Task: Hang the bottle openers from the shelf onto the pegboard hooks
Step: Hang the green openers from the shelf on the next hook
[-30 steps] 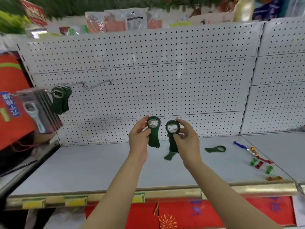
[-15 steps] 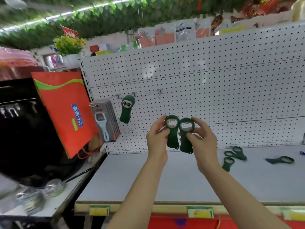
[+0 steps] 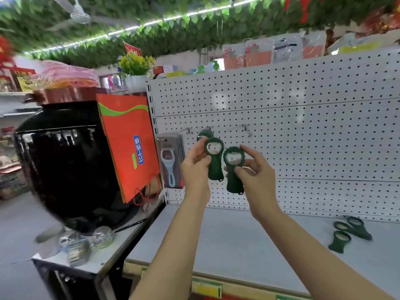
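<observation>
My left hand [image 3: 195, 167] grips a dark green bottle opener [image 3: 214, 161] upright, its ring end up. My right hand [image 3: 257, 174] pinches a second green bottle opener [image 3: 234, 169] just to the right of it and slightly lower. Both are held in front of the white pegboard [image 3: 303, 137]. Behind the left one, a hung green opener [image 3: 204, 134] shows partly on a hook. An empty metal hook [image 3: 246, 129] sticks out to its right. Three more green openers [image 3: 350, 231] lie on the shelf [image 3: 238, 239] at the right.
Carded blue openers [image 3: 171, 163] hang at the pegboard's left edge. An orange bag [image 3: 129, 148] and a large black jar [image 3: 62, 161] stand to the left, with small glass items [image 3: 86, 243] on a side counter. Packets line the pegboard's top.
The view has swung left and up; the pegboard hooks are closer. Both hands with their openers have risen toward the hooks, the left opener now overlapping the hung one.
</observation>
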Action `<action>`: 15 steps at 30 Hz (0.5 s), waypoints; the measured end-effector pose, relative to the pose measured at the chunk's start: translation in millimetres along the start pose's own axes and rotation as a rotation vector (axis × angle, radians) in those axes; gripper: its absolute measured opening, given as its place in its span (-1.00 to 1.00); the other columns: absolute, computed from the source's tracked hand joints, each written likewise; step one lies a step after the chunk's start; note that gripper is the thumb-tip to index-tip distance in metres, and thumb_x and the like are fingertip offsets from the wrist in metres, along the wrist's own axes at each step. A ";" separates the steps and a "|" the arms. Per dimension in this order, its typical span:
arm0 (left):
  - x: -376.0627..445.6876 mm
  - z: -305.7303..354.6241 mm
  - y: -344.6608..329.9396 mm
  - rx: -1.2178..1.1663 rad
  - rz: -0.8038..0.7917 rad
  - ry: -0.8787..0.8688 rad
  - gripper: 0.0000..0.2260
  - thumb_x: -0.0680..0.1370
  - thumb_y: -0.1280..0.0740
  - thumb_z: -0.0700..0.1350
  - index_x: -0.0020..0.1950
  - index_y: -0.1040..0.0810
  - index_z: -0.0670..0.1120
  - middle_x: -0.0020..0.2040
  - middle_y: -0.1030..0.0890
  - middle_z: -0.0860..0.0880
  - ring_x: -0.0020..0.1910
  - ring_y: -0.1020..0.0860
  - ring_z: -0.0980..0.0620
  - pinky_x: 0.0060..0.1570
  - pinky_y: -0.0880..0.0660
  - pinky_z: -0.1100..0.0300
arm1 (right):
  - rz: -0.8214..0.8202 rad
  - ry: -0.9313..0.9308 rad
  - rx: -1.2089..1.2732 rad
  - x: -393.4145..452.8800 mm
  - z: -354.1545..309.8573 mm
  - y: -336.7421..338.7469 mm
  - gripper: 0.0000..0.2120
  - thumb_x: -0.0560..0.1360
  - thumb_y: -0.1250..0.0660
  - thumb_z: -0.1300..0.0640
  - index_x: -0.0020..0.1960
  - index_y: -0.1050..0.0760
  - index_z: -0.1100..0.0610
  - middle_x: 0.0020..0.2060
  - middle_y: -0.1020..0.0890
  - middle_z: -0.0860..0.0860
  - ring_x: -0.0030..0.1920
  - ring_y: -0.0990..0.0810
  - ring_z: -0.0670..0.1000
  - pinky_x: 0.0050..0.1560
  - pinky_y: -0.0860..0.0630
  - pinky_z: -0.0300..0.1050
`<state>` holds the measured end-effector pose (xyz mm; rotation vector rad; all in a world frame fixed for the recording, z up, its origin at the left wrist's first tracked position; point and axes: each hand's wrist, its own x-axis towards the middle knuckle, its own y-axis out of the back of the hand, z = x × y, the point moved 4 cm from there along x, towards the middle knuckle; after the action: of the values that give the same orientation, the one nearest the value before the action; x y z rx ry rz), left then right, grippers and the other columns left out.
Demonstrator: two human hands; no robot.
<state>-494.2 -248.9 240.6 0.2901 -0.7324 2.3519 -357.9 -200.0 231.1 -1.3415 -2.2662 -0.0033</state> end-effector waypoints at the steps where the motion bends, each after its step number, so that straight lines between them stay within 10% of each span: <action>1: 5.6 3.9 1.7 0.000 0.013 -0.007 -0.51 0.51 -0.16 -0.50 0.22 -0.63 -0.05 0.14 -0.69 -0.01 0.15 -0.62 0.05 0.20 -0.53 0.07 | 0.002 0.006 -0.004 2.3 -1.2 -3.7 -0.50 0.48 -0.25 0.42 0.18 -0.52 -0.14 -0.06 -0.67 0.08 -0.07 -0.70 0.10 -0.35 -0.60 -0.09; 15: 73.0 -2.4 22.3 0.093 -0.030 0.085 -0.51 0.53 -0.20 -0.47 0.10 -0.65 0.10 0.05 -0.69 0.11 0.16 -0.61 0.06 0.28 -0.51 0.02 | 0.063 0.037 -0.049 18.6 3.8 -46.9 -0.52 0.50 -0.24 0.42 0.23 -0.51 -0.09 -0.06 -0.68 0.08 -0.08 -0.72 0.03 -0.37 -0.56 -0.23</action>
<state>-564.4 -223.6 256.8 0.2381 -0.5759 2.3577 -405.3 -207.9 247.2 -1.4264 -2.2048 -0.0620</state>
